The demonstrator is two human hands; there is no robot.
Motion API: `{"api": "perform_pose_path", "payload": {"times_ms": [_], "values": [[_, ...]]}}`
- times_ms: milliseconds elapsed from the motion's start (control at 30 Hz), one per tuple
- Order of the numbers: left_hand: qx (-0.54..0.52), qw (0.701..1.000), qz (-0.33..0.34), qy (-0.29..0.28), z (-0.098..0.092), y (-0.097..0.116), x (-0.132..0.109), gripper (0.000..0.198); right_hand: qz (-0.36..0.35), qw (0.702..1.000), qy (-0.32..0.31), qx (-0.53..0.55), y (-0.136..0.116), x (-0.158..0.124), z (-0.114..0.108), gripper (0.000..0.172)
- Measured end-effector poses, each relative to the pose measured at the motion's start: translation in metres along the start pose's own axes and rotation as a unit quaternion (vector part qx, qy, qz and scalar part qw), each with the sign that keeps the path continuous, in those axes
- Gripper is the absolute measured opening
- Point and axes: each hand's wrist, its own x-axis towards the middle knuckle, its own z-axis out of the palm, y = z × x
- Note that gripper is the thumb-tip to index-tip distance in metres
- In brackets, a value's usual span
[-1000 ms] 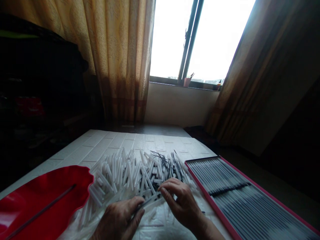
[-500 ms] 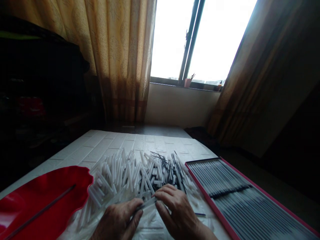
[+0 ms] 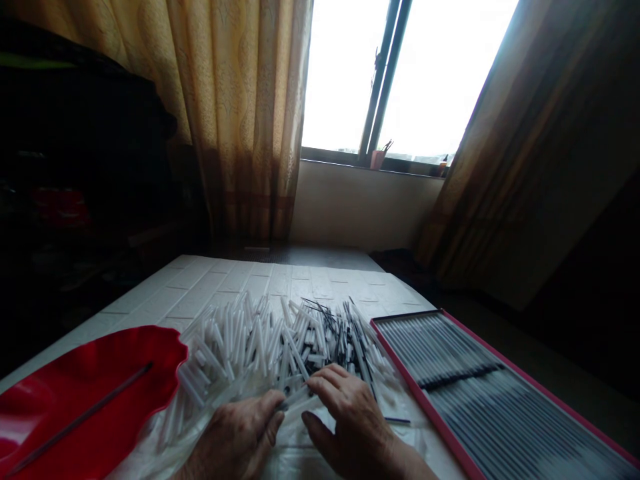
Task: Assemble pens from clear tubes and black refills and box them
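My left hand point(image 3: 240, 427) is closed in a pinch around a slim, dark-tipped piece point(image 3: 283, 404), mostly covered by the fingers; it looks like a pen part. To its right, my right hand point(image 3: 345, 413) has its thumb apart from the fingers, with nothing visible gripped. Its fingertips are at the near edge of a pile of translucent white plastic tubes point(image 3: 240, 340), close to the left hand's piece. Thin black rods point(image 3: 357, 340) lie mixed in at the pile's right side.
A red scalloped dish point(image 3: 145, 340) at the left holds one long thin rod point(image 3: 85, 417). On the right, a pink-rimmed tray point(image 3: 425, 410) contains rows of slender clear sticks with dark ends. A brick-patterned white table point(image 3: 250, 273) extends toward the window; curtains point(image 3: 240, 120) hang behind.
The right hand's thumb has parted from its fingers and come off the slim piece. The left hand keeps its pinch, in nearly the same place.
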Motion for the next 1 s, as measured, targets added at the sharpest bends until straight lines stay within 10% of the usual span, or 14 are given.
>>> {"api": "perform_pose_path", "payload": {"times_ms": [400, 1000], "values": [[-0.013, 0.999, -0.026, 0.034, 0.002, -0.001, -0.003, 0.028, 0.073, 0.989, 0.123, 0.02, 0.035, 0.001, -0.019, 0.024], [-0.026, 0.998, -0.037, 0.049, -0.003, -0.001, 0.0, 0.028, 0.135, 0.982, -0.117, -0.058, 0.03, 0.002, -0.017, 0.03]]}}
